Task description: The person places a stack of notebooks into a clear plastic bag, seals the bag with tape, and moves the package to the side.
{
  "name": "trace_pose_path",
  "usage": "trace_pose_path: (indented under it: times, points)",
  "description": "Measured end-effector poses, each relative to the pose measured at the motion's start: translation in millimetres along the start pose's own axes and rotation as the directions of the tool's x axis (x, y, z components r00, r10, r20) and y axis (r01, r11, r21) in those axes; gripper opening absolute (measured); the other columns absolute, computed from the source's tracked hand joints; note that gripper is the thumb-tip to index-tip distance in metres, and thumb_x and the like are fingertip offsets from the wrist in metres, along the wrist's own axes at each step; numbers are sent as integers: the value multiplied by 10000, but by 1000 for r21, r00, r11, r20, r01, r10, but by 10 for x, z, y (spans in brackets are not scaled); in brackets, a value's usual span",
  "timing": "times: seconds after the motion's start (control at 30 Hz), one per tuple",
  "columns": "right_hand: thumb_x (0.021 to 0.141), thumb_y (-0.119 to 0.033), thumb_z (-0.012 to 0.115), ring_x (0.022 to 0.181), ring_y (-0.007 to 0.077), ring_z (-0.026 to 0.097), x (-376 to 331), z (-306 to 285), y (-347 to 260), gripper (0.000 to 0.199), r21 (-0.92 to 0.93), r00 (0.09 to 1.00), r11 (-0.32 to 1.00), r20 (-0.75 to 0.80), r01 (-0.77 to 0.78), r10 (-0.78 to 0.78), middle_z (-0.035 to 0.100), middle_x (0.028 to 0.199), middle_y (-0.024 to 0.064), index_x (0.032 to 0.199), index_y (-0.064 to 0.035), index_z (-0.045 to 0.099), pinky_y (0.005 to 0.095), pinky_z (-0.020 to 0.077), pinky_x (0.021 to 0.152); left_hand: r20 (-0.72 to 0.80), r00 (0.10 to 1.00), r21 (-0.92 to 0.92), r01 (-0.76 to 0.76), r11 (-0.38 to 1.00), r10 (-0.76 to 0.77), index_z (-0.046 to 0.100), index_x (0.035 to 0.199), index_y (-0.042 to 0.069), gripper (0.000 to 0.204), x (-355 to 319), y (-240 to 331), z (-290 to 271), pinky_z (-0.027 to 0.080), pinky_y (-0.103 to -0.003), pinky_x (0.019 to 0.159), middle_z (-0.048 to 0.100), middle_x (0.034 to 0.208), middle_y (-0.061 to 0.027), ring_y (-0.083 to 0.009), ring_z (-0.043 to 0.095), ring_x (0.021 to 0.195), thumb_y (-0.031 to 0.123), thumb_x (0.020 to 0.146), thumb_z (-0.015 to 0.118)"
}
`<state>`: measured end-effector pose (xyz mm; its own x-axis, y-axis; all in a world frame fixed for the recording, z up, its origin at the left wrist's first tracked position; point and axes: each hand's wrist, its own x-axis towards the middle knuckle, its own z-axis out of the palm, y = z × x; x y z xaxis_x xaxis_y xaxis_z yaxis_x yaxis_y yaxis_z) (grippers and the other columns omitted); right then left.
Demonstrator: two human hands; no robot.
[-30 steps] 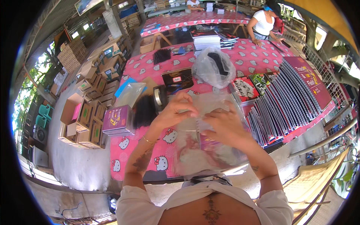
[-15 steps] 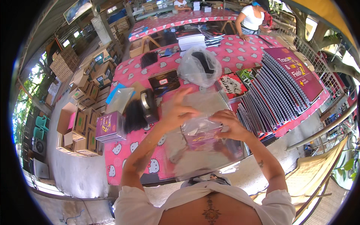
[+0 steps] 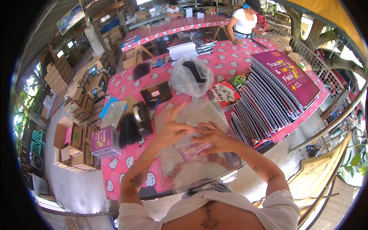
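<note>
A small purple booklet lies in front of me inside a clear plastic sleeve, on a pile of larger clear plastic sheets. My left hand hovers over the pile's left side, fingers spread and open. From the right, my right hand reaches across the sleeved booklet with its fingers stretched out, touching the plastic and covering the booklet's upper part. The fingertips of both hands nearly meet above the sleeve. Glare and the clear film make it hard to see where the sleeve's edges lie.
Spiral-bound purple books fan out at right. At left stand a small booklet stack, black bristle-like strands and a black tape dispenser. Beyond are a dark box and a plastic bag. A person stands at the far edge.
My right hand has moved left over the sleeved booklet, and the two hands are closer together. The whole view has shifted slightly. The far person's head and arms have moved a little.
</note>
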<state>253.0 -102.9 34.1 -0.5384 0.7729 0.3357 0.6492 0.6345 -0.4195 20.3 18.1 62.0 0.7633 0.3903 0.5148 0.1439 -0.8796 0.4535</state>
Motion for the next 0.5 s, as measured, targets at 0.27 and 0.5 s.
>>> trace_pose_path:
  times: [0.27,0.5]
  points:
    - [733,-394,804,1470,332,218,56,67,-7,663,7,1000,1000,5,-11,11,326,1542,196,1344,-240,599,600,207,1143,-70,952,40,301,953,-298,537,1368,192,680,-14,-81,388,138,-569,1166,160,1597,-218,-417,125,1479,235,747,811]
    - [780,-378,794,1262,289,517,285,131,586,575,700,799,634,-153,-327,581,551,1352,210,1235,-63,638,366,435,1010,204,976,-106,98,989,-75,560,1282,146,560,23,715,-331,161,-560,1168,212,1567,-231,-392,154,1479,220,769,772]
